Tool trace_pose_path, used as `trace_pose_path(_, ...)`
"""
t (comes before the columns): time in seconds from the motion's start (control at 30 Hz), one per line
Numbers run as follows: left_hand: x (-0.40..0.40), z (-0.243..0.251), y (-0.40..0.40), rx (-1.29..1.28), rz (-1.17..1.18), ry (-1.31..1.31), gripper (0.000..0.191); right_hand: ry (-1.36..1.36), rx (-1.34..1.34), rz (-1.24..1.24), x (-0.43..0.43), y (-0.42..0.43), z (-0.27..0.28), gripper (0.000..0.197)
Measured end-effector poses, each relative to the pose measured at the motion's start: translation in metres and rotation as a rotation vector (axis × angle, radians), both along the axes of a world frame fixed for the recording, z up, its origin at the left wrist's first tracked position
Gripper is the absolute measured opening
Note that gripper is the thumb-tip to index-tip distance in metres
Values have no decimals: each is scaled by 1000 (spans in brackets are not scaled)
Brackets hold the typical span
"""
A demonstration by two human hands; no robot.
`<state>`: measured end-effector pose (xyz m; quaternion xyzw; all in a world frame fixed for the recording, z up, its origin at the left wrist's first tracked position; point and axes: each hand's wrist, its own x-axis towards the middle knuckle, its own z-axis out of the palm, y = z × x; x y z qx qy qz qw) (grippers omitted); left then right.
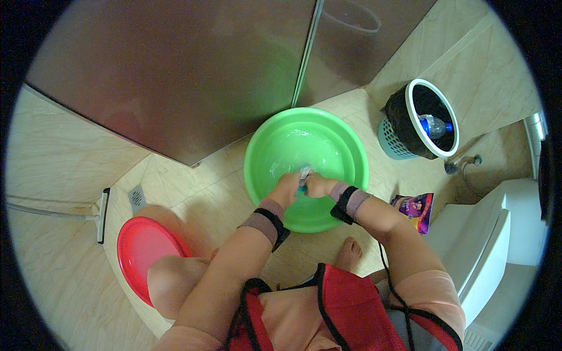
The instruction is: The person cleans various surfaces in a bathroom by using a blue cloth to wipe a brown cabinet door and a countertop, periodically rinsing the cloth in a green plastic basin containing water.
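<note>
A large green plastic basin [250, 166] stands on the tiled floor before me, with rippling water [303, 136] in it. My left hand [287, 186] and my right hand [318, 184] meet over the water, near the basin's middle. Both are closed around a small wet whitish and teal item [304, 174], perhaps a piece of cloth. Fingers cover most of it, and blur hides its exact kind. Each wrist wears a mauve band with a black strap.
Left, a red plastic basin [140, 250] stands by my knee, near a floor drain [137, 198] and a squeegee [104, 216]. Right are a lined waste bin [397, 142] holding a plastic bottle [435, 127], a purple packet [415, 209] and a white toilet [478, 250]. Brown panels [175, 79] rise behind.
</note>
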<state>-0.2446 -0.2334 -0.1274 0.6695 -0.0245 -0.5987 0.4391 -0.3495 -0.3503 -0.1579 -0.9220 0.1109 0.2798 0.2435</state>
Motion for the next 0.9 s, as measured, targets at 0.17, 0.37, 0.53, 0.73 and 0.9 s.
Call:
trace_pose_path(0.17, -4, 8, 5, 148, 123, 191, 64, -81, -151, -207, -11, -28, 2, 44)
trace_pose_path(0.37, -4, 27, 20, -298, 21, 57, 55, -35, 554, -592, 24, 15, 59, 18)
trace_pose_path(0.53, 14, -1, 1, -271, 592, 641, 48, -381, 736, -633, 42, 33, 71, 13)
trace_pose_path(0.73, 29, -48, 7, -283, 672, 639, 41, -471, 123, -327, 46, 55, 65, 22)
trace_pose_path(0.9, 21, 0, 2, -108, 613, 452, 41, -342, -21, -377, 37, 6, 63, 28)
